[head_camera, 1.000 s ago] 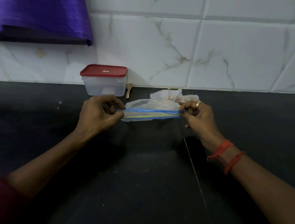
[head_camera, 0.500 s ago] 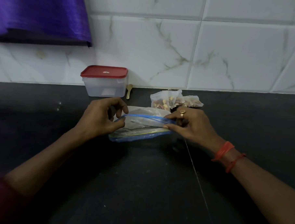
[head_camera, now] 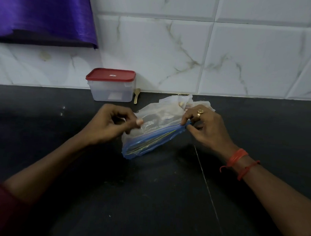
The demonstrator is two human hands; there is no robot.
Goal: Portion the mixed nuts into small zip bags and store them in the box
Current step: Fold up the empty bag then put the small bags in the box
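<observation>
A stack of clear zip bags point(head_camera: 150, 139) with blue and yellow zip strips hangs tilted just above the black counter. My left hand point(head_camera: 111, 125) pinches the upper plastic sheet at the stack's left side between thumb and fingers. My right hand point(head_camera: 204, 127), with a gold ring, pinches the blue zip end at the stack's right. Behind my right hand lies a crumpled clear bag of mixed nuts point(head_camera: 182, 102), partly hidden. A clear plastic box with a shut red lid point(head_camera: 110, 84) stands against the wall.
A small wooden spoon point(head_camera: 137, 96) leans at the wall right of the box. Purple cloth point(head_camera: 43, 14) hangs at the upper left. The black counter point(head_camera: 147, 197) runs to the tiled wall, with a thin seam line point(head_camera: 205, 180) on its right half.
The zip bag stack has swung so its left end drops low and its right end lifts. My left hand has shifted from the zip edge up onto the clear sheet.
</observation>
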